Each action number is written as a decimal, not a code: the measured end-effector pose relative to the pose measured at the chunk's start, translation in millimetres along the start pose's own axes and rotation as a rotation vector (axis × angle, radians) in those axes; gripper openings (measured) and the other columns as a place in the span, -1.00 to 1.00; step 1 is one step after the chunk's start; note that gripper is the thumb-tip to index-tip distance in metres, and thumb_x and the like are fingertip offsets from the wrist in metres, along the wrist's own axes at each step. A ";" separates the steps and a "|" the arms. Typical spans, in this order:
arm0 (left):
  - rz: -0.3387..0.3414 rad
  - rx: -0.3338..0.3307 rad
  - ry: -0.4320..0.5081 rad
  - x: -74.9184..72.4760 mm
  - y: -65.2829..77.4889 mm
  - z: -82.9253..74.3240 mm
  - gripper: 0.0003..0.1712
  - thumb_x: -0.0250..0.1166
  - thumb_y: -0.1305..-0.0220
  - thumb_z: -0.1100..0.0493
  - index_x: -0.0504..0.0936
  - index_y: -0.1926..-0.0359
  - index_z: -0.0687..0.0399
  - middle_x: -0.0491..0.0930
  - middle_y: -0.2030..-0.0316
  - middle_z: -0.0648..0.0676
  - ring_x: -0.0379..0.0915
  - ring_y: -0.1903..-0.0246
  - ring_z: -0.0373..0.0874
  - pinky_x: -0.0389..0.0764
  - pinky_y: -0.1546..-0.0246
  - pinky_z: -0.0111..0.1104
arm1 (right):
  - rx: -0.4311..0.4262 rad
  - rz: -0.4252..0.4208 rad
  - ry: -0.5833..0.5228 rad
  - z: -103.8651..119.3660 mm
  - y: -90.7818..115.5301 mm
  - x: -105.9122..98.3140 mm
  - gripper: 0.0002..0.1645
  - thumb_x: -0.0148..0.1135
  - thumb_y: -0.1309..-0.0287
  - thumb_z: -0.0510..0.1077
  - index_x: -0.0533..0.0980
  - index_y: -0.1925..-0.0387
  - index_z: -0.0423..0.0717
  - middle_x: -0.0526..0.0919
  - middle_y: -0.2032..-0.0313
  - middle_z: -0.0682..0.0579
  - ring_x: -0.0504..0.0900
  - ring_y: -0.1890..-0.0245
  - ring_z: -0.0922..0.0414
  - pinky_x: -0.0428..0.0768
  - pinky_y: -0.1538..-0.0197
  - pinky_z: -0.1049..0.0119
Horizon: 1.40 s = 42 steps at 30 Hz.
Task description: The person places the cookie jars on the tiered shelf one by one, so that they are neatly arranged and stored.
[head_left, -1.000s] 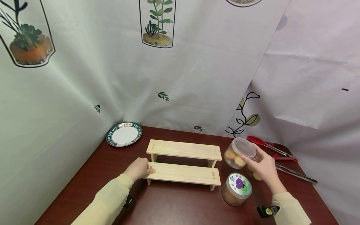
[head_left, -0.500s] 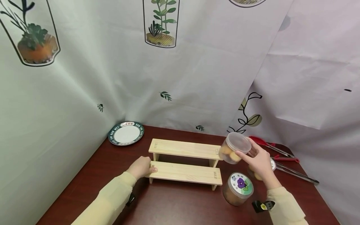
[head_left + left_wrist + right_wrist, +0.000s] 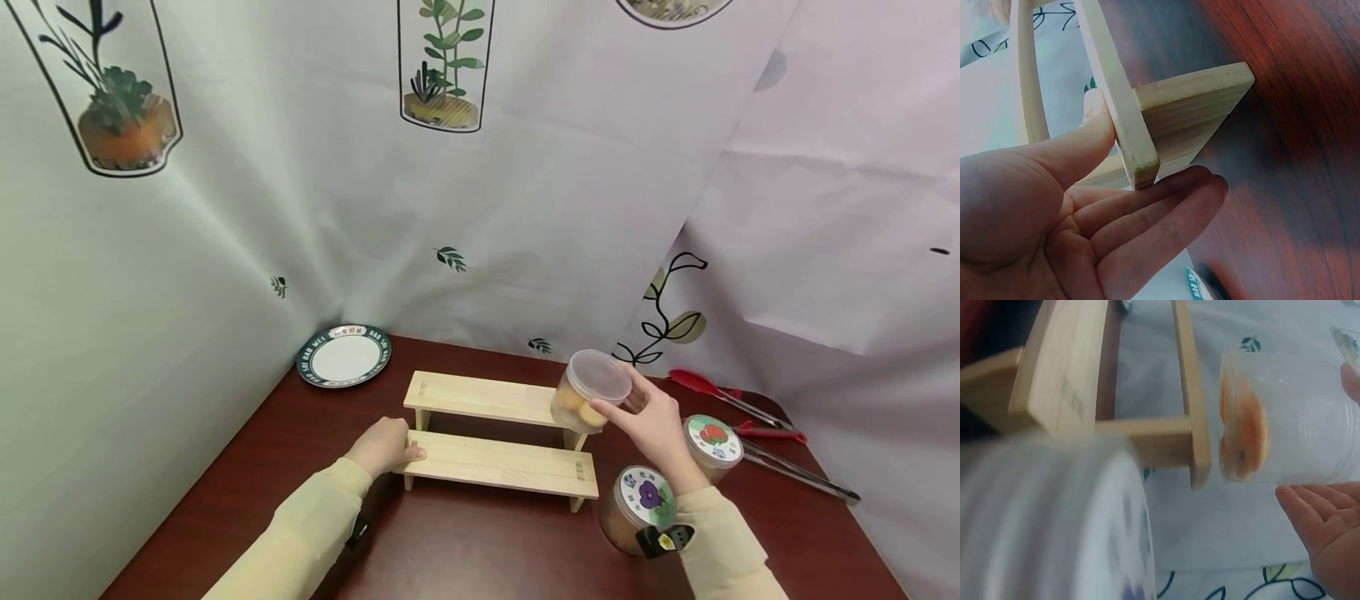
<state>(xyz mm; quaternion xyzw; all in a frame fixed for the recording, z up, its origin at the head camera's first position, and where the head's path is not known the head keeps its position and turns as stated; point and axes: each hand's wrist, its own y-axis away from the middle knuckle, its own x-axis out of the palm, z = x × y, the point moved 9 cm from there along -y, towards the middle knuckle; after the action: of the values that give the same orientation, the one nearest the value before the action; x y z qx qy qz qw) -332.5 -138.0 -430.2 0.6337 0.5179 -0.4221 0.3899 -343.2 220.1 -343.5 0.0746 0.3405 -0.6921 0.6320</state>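
Observation:
A two-tier wooden shelf [image 3: 502, 463] stands mid-table. My left hand [image 3: 384, 446] grips the left end of its lower board; in the left wrist view the thumb lies on top of the board [image 3: 1110, 87] and the fingers extend beneath. My right hand [image 3: 652, 425] holds a clear plastic jar [image 3: 579, 398] by its side, near the lid. Round yellow-orange pieces [image 3: 1244, 428] lie at the jar's bottom. The jar is tilted a little over the upper board's right end; a gap separates jar and board in the right wrist view.
Right of the shelf stands a jar with a purple-flower lid [image 3: 647, 493], and behind my right forearm a jar with a red-picture lid [image 3: 713, 439]. Red-handled tongs [image 3: 798, 473] and a red utensil [image 3: 693, 382] lie far right. A green-rimmed plate [image 3: 345, 357] is back left.
My right hand has carried the clear jar leftward, from beside the shelf to over its upper right end. The red-picture lid has come into view. My left hand keeps its hold.

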 end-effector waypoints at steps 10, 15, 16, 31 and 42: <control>-0.006 0.007 -0.010 -3.6 -0.8 -3.9 -0.53 0.41 -0.07 0.00 0.42 0.74 0.11 0.31 0.76 -0.03 0.21 0.63 -0.15 0.38 0.48 -0.31 | -0.021 0.037 -0.069 15.4 -10.3 29.8 -0.13 0.51 0.12 0.03 0.37 -0.26 -0.08 0.53 -0.12 -0.18 0.54 -0.10 -0.04 0.49 -0.04 0.18; -0.009 0.002 -0.022 -6.1 -1.3 -2.0 -0.54 0.41 -0.07 -0.01 0.43 0.73 0.11 0.32 0.76 -0.02 0.21 0.64 -0.15 0.38 0.48 -0.31 | -0.023 0.049 -0.106 23.5 -16.9 44.2 -0.10 0.53 0.14 0.02 0.37 -0.26 -0.10 0.53 -0.13 -0.18 0.54 -0.11 -0.03 0.49 -0.07 0.17; -0.006 0.000 -0.024 -6.4 -1.2 -1.5 -0.54 0.41 -0.08 -0.01 0.43 0.72 0.12 0.33 0.75 -0.01 0.21 0.64 -0.15 0.38 0.48 -0.31 | -0.024 0.051 -0.113 25.0 -18.1 47.1 -0.10 0.53 0.14 0.02 0.37 -0.26 -0.10 0.53 -0.13 -0.18 0.54 -0.10 -0.03 0.49 -0.07 0.17; -0.020 0.019 -0.030 -6.4 1.7 -6.2 -0.48 0.41 -0.08 0.01 0.29 0.75 0.05 0.23 0.76 -0.05 0.13 0.65 -0.17 0.34 0.49 -0.33 | -0.016 0.144 -0.225 51.8 -30.3 96.2 0.00 0.55 0.24 0.15 0.35 -0.28 0.01 0.49 -0.18 -0.11 0.51 -0.15 0.05 0.48 -0.10 0.22; -0.029 0.007 -0.074 -0.9 -0.4 -3.8 -0.57 0.41 -0.05 -0.04 0.47 0.67 0.13 0.51 0.64 0.08 0.28 0.61 -0.15 0.47 0.42 -0.25 | -0.044 0.203 -0.241 68.8 -34.3 131.9 -0.03 0.55 0.21 0.06 0.34 -0.29 0.05 0.45 -0.22 -0.08 0.47 -0.19 0.07 0.45 -0.14 0.23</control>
<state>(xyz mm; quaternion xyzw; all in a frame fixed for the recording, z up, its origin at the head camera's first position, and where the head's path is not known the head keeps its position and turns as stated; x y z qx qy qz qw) -332.5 -134.7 -428.1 0.6115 0.5107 -0.4526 0.4004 -377.5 71.4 -348.9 0.0110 0.2681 -0.6209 0.7365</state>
